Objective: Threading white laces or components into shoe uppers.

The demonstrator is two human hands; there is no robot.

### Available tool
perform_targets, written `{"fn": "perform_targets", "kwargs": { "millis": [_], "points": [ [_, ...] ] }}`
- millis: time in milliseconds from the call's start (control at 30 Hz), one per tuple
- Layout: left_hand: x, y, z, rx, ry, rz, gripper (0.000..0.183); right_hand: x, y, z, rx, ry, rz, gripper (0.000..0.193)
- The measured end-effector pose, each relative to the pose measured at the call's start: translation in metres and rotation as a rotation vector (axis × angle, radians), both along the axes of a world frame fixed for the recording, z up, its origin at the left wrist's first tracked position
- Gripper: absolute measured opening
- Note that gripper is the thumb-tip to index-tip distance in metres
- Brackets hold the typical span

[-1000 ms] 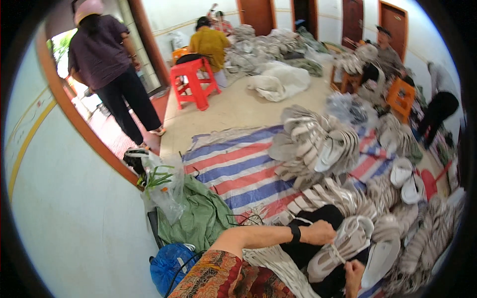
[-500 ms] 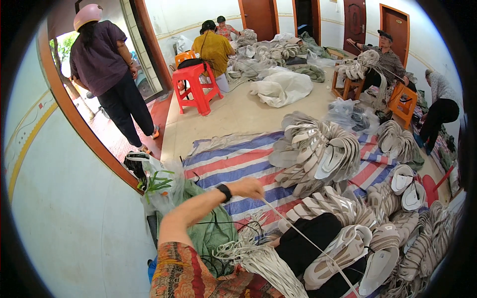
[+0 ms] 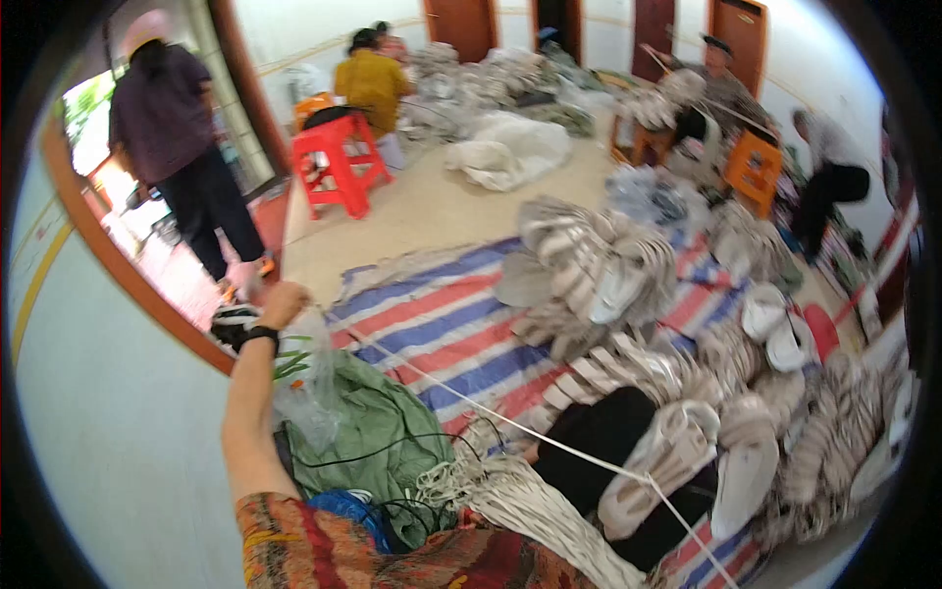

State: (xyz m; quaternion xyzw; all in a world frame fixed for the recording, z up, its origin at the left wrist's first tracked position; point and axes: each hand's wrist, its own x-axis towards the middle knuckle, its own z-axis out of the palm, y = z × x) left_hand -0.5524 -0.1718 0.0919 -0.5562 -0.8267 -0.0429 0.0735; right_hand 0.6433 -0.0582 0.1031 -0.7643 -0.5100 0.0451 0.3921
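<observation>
My left hand [image 3: 285,304], with a black band on its wrist, is stretched far out to the left and closed on a white shoelace. The lace [image 3: 491,404] runs taut across the floor sheet and my lap, over a shoe upper [image 3: 659,476], and out at the bottom edge. Near the hand the lace blurs. Beige and white, the upper rests by my black-clad leg [image 3: 599,432]. A thick bundle of pale laces [image 3: 530,501] lies over my lap, on the patterned garment. My right hand does not show.
A striped sheet [image 3: 432,339] covers the floor, bearing piled shoe uppers [image 3: 599,260]. More uppers [image 3: 824,452] crowd the right. A green sack [image 3: 378,412] and clear plastic bag [image 3: 312,393] sit below my left arm. A red stool [image 3: 339,157] stands beyond; several people are around.
My left hand has swung outward to the left, drawing the shoelace into a longer line. The whole view has shifted slightly, and people at the back remain about where they were.
</observation>
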Motion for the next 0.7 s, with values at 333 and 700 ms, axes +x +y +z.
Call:
{"fn": "perform_targets", "kwargs": {
  "millis": [333, 700],
  "points": [
    [-0.010, -0.024, 0.025, 0.530, 0.107, 0.193, 0.027, 0.021, -0.367, 0.087, 0.483, -0.540, -0.832, 0.036],
    [0.311, 0.180, -0.041, 0.438, -1.502, -0.334, 0.038, -0.369, -0.089, -0.049, 0.024, 0.777, 0.299, 0.031]
  ]
}}
